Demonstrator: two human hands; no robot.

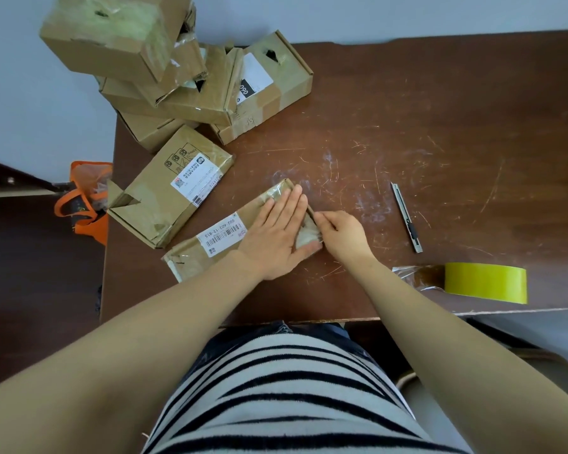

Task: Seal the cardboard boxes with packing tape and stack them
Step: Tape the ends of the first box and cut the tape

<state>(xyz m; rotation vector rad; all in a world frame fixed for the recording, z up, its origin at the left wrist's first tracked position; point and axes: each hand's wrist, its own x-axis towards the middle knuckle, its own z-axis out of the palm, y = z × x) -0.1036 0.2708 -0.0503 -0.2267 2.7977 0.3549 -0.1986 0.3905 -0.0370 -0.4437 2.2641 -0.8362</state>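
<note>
Box (pixel 230 237) lies flat near bench (pixel 407 126) front edge. Left hand (pixel 273 237) spread flat on top, pinning it so it won't slide. Right hand (pixel 341 234), grip pinched together on tape (pixel 307 235) at box end, likely smoothing it. Roll (pixel 486 281) and cutter (pixel 406 217) parked right, within reach. Stack (pixel 177 70) far left.

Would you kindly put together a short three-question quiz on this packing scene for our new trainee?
1. True or false: the left hand lies flat on the labelled box.
2. Which item lies nearer the right hand: A) the tape roll or B) the utility knife?
3. Fill in: the right hand works at the box's ____ end.

Key: 1 true; 2 B; 3 right.
</note>
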